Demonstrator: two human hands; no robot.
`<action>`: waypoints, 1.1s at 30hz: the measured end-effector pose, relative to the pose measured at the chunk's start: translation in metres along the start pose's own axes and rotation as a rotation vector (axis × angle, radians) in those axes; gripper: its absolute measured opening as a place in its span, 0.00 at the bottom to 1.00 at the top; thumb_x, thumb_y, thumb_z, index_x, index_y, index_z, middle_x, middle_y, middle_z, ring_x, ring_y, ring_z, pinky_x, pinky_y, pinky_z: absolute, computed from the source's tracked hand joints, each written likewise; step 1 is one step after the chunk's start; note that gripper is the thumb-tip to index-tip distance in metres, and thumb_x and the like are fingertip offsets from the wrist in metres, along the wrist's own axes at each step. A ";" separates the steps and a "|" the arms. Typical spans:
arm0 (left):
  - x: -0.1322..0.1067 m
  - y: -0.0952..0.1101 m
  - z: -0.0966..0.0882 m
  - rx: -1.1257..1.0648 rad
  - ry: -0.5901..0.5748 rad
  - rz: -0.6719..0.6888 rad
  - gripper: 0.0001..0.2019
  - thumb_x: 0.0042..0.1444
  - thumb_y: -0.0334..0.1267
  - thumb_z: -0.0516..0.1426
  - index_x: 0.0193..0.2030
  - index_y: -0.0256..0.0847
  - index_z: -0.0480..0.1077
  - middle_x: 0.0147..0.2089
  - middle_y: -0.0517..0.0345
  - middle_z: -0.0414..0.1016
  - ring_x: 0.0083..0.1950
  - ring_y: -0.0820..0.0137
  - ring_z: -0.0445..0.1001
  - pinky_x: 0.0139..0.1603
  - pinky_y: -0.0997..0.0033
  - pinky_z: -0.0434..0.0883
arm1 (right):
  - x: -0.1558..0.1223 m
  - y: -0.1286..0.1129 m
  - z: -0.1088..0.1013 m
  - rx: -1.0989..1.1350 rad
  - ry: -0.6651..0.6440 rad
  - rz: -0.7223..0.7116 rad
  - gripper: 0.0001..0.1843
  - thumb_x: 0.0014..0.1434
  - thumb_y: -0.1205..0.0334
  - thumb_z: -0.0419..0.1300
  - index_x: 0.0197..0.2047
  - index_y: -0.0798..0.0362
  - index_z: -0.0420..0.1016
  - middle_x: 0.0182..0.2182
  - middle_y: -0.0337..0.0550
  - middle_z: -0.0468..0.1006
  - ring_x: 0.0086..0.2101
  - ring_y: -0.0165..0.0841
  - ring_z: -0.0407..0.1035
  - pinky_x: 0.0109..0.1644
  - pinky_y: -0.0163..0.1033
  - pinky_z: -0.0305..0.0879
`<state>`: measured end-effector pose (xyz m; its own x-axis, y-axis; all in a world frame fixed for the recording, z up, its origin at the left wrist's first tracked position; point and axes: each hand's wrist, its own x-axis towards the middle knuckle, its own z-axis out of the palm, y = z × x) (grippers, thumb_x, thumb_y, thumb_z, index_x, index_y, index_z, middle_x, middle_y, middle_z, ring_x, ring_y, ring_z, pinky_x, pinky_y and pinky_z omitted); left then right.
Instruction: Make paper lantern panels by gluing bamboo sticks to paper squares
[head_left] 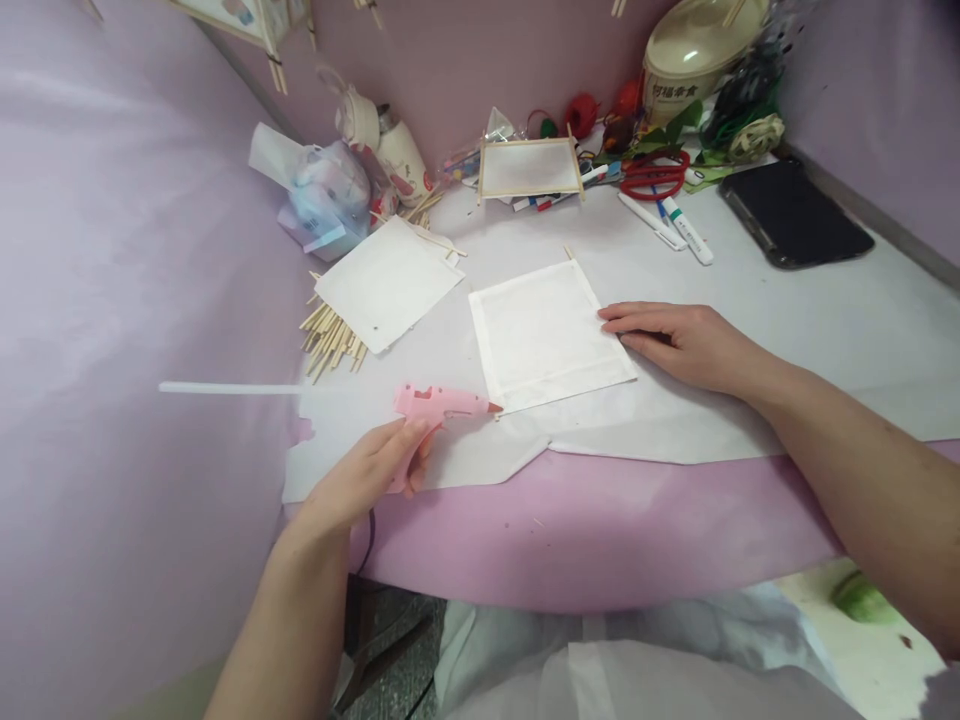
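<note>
My left hand (394, 460) is wrapped round the handle of a pink hot glue gun (442, 402), and a long white glue stick (229, 388) juts from its back end. The gun's orange nozzle is at the near left corner of a white square panel (551, 330). This panel lies flat, and a thin wooden stick end pokes out at its far edge. On the panel's right edge rest the fingertips of my right hand (679, 340), fingers stretched out and together. Whether the nozzle touches the panel I cannot tell.
Left of the panel, a white sheet (390, 283) lies over a bundle of wooden sticks (334, 335). Farther back stand a small stick frame (531, 168), red scissors (656, 175), markers (686, 232), bottles (401, 155) and a lidded tub (694, 60). A dark tablet (796, 212) lies at right.
</note>
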<state>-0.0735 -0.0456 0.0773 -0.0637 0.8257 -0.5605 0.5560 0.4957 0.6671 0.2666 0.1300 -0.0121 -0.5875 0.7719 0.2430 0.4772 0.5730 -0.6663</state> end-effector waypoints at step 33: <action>0.003 0.014 -0.006 0.126 0.085 0.018 0.26 0.64 0.60 0.44 0.28 0.42 0.67 0.23 0.61 0.71 0.28 0.67 0.69 0.32 0.69 0.65 | 0.000 0.002 -0.001 0.016 -0.022 -0.004 0.17 0.63 0.59 0.54 0.52 0.40 0.78 0.57 0.33 0.75 0.56 0.40 0.70 0.63 0.50 0.65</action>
<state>-0.0715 -0.0348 0.0878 -0.1201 0.8568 -0.5015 0.6570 0.4473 0.6069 0.2678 0.1313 -0.0130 -0.6042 0.7629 0.2302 0.4640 0.5717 -0.6766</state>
